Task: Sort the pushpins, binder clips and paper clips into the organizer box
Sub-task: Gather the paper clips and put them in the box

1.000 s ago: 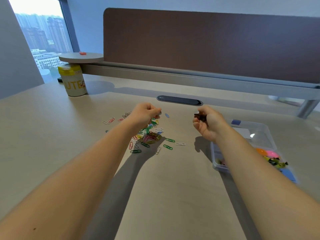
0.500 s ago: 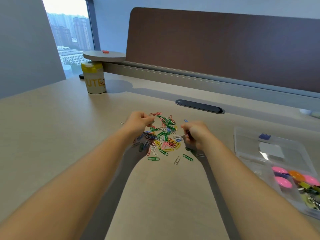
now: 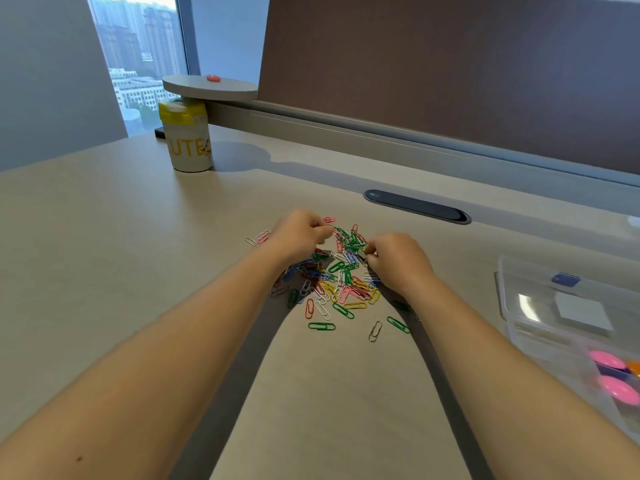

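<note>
Between both hands: paper clips point(image 3: 332, 282) heaped on table point(image 3: 104, 254) | left hand point(image 3: 299, 235) fingertips pinched at far edge of heap | right hand point(image 3: 398, 259) curled, pinching clips | light, thin wire, slippery, tangle-prone; best pinched in small bunches | organizer box point(image 3: 530, 327) right of right hand.

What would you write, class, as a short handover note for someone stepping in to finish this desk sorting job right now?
Left hand: fingers curled, pinching at the far left edge of the paper clip pile.
Right hand: fingers curled, pinching a small item at the pile's right side; what it is cannot be told.
Things: the coloured paper clips lie loose on the desk between the hands. The clear organizer box sits open at the right.
Done: pink and orange pushpins already lie in a near compartment.
Left: gather the paper clips and drop them into the box.
</note>
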{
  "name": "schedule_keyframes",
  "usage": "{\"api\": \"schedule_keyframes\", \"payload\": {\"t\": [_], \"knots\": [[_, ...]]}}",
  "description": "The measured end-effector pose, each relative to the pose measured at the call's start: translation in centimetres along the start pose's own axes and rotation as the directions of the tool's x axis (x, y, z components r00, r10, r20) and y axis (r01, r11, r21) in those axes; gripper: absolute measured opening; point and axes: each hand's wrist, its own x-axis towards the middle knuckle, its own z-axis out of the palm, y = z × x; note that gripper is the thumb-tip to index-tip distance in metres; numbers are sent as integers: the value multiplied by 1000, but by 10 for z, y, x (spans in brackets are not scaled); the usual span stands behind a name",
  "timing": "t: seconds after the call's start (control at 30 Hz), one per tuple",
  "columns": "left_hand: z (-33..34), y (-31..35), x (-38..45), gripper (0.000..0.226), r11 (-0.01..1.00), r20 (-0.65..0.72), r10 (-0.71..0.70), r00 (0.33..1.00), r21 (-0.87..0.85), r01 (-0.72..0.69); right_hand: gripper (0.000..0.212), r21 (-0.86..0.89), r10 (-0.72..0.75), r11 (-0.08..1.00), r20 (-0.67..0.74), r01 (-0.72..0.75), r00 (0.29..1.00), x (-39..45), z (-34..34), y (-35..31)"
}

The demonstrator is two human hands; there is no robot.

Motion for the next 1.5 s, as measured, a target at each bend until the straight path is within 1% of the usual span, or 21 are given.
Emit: {"api": "schedule_keyframes", "payload": {"t": [0.07, 0.17, 0.4, 0.5, 0.57, 0.67, 0.73, 0.8, 0.87, 0.97, 1.03, 1.1, 1.17, 1.23, 1.27, 1.33, 1.37, 1.4, 1.43, 1.47, 1.5], "knots": [[-1, -2, 0, 31, 1000, -11, -4, 1000, -7, 4, 26, -51, -36, 998, 8, 36, 999, 0, -1, -1], [-5, -6, -1, 30, 1000, -29, -12, 1000, -23, 11, 25, -68, -50, 996, 14, 51, 999, 0, -2, -1], [-10, -7, -4, 29, 999, -47, -18, 999, -35, 17, 22, 0, 29, 1000, 18, -29, 999, -1, -6, 6], [-10, -7, -6, 29, 1000, -54, -13, 998, -22, 12, 24, -44, 23, 999, -1, -23, 1000, -4, -11, 10], [-12, -7, -7, 30, 1000, -65, -14, 998, -14, 13, 24, -162, -46, 986, -58, 36, 997, -7, -15, 10], [-14, -7, -8, 30, 1000, -89, -14, 996, 8, 15, 21, -322, -225, 931, -134, 172, 965, -12, -21, 7], [-14, -7, -9, 29, 1000, -101, -14, 995, 11, 15, 20, -371, -297, 899, -133, 231, 945, -13, -22, 3], [-15, -8, -10, 30, 1000, -108, -16, 994, 11, 17, 20, -372, -298, 897, -104, 241, 949, -13, -21, -1], [-16, -8, -11, 30, 1000, -111, -19, 994, 8, 20, 20, -327, -261, 918, -80, 222, 962, -12, -20, -5], [-18, -10, -12, 30, 1000, -114, -25, 993, -10, 24, 19, -200, -160, 969, -63, 145, 985, -11, -17, -6], [-20, -10, -13, 29, 999, -119, -31, 992, -22, 28, 19, -96, -99, 991, -57, 93, 993, -9, -16, -5], [-23, -11, -14, 29, 999, -127, -38, 991, -30, 35, 17, 59, -34, 998, -62, 38, 998, -8, -16, -5], [-26, -11, -16, 30, 998, -133, -46, 990, -41, 41, 13, 233, 36, 972, -75, -18, 997, -7, -16, -7], [-28, -11, -17, 29, 997, -137, -55, 989, -67, 46, 8, 391, 98, 918, -67, -65, 993, -6, -16, -10], [-29, -11, -18, 29, 995, -138, -60, 989, -82, 49, 10, 465, 125, 881, -54, -86, 991, -5, -16, -12], [-31, -11, -20, 28, 992, -143, -72, 987, -109, 56, 26, 571, 162, 813, -27, -117, 986, -5, -17, -14], [-32, -11, -21, 28, 991, -147, -78, 986, -120, 60, 26, 593, 169, 797, -31, -118, 985, -6, -17, -15], [-34, -11, -22, 28, 990, -152, -84, 985, -127, 64, 20, 588, 165, 802, -55, -101, 985, -6, -17, -17], [-35, -11, -23, 29, 989, -158, -86, 984, -133, 66, 12, 555, 144, 829, -96, -67, 985, -6, -17, -18], [-37, -11, -23, 29, 988, -165, -89, 982, -139, 66, 10, 501, 100, 865, -150, -12, 984, -7, -17, -19], [-38, -12, -24, 28, 987, -174, -90, 981, -146, 65, 12, 440, 47, 897, -201, 47, 978, -8, -17, -20]]}}
